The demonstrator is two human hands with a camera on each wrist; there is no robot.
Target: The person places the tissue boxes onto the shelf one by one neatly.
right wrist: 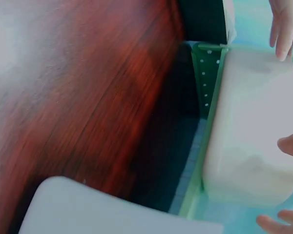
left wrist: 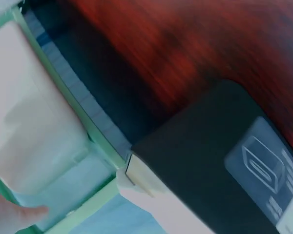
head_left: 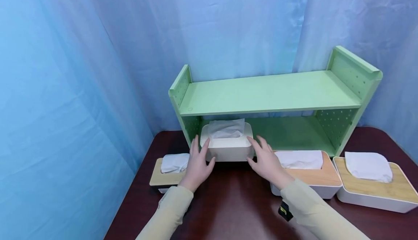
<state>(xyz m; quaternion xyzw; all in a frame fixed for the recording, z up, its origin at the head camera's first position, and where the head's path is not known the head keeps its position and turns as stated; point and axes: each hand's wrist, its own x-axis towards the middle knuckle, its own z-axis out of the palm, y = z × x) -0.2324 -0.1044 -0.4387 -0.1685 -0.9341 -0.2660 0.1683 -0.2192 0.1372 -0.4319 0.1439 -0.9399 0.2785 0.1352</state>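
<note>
A white tissue box [head_left: 228,154] with a tissue sticking up from its top sits at the left end of the green rack's lower shelf [head_left: 287,131]. My left hand [head_left: 200,167] is at the box's left front corner, fingers spread and thumb toward its front. At the right front corner is my right hand [head_left: 269,164], its fingers also apart and loosely bent. The right wrist view shows the box's smooth front [right wrist: 254,122], with a thumb overlapping it. In the left wrist view a fingertip [left wrist: 34,213] appears beyond one end of the box.
Left of the rack stands a black tissue box [head_left: 156,174] with a light wooden lid. On the right are two white tissue boxes with wooden lids, one orange-toned [head_left: 313,178] and one yellowish [head_left: 375,187]. The rack's upper shelf [head_left: 267,91] overhangs the lower one. Blue curtains [head_left: 228,26] hang behind.
</note>
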